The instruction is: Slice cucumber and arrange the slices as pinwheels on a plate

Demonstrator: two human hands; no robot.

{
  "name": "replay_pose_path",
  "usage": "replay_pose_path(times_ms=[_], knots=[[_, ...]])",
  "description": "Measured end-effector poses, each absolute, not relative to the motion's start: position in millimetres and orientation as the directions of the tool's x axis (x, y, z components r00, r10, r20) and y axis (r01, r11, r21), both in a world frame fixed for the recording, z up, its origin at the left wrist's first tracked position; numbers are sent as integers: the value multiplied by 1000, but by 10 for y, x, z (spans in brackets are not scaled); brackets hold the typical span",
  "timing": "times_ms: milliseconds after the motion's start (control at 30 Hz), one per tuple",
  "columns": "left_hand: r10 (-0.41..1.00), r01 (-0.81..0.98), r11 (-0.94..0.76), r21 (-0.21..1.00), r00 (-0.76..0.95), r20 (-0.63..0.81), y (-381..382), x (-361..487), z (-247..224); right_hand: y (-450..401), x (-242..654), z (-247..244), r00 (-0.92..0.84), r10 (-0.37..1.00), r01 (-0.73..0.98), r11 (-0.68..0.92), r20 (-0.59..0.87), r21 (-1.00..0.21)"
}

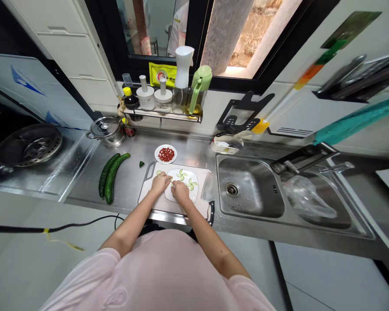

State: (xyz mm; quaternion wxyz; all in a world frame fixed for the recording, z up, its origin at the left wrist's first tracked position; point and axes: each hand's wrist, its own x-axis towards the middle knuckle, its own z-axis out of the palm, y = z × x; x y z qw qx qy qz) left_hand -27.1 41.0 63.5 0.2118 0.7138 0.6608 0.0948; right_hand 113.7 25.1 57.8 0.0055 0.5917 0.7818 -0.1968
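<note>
Your left hand [160, 182] and right hand [180, 190] meet over the plate [194, 194], fingertips pinched on a cucumber slice [172, 182].

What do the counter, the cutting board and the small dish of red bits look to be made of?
Counter: likely brushed stainless steel, grey with soft glare, matching the sink. Cutting board: probably plastic, plain matt white with a moulded handle hole. Small dish: seemingly glazed ceramic or melamine, smooth white rim; the look leaves it open.
</note>
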Motion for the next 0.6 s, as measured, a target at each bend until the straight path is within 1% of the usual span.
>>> replay_pose_path(times_ms=[167, 467, 600], knots=[[984, 907, -60, 417, 123, -125, 418, -281, 610, 285, 1130, 573, -338, 915, 918, 269, -219, -291], [983, 913, -61, 402, 124, -132, 435, -276, 631, 307, 1130, 563, -333, 917, 921, 266, -219, -284], [985, 901, -71, 429, 130, -111, 453, -267, 610, 334, 1144, 607, -329, 913, 919, 251, -242, -304]])
